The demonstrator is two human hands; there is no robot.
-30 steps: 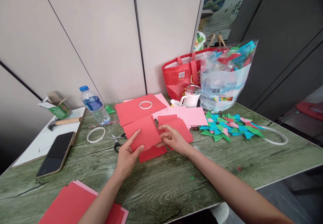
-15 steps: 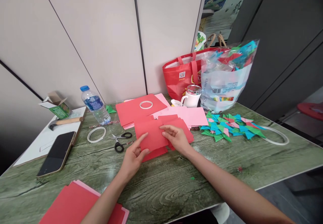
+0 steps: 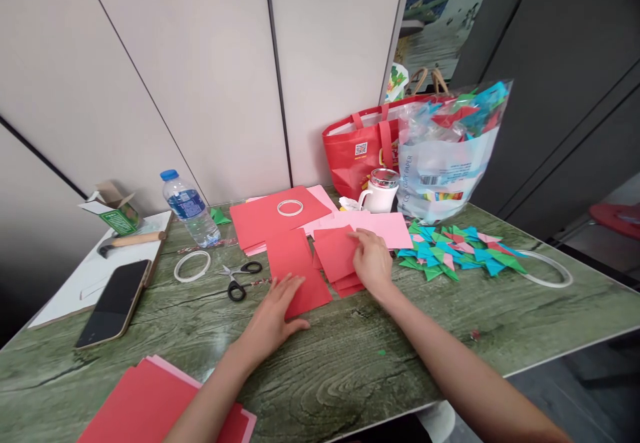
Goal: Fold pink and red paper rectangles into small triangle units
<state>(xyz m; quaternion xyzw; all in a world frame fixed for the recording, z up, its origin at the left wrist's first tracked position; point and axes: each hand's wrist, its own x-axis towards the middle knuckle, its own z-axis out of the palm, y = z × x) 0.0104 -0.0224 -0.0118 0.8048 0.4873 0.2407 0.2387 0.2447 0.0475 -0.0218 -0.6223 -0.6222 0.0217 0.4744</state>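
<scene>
My left hand (image 3: 277, 310) lies with its fingers stretched out on the lower left part of a long red paper sheet (image 3: 290, 253), which lies flat on the table. To its right is a small pile of shorter red paper pieces (image 3: 349, 288). On top of that pile, slightly askew, is a red paper piece (image 3: 334, 253). My right hand (image 3: 374, 263) grips this piece by its right edge; the thumb is hidden behind the hand. Black-handled scissors (image 3: 241, 278) lie left of the long sheet, their blades slightly apart.
Behind are red sheets with a tape roll (image 3: 290, 208), pink paper (image 3: 390, 228), a mug (image 3: 381, 193) and a bag of folded pieces (image 3: 445, 170). More folded pieces (image 3: 450, 250) lie right. A bottle (image 3: 193, 210), phone (image 3: 114, 303) and hammer (image 3: 133, 242) stand or lie left.
The red piece held between both hands has moved right onto the small pile, now with only my right hand on it. My left hand has let go and dropped onto the long sheet.
</scene>
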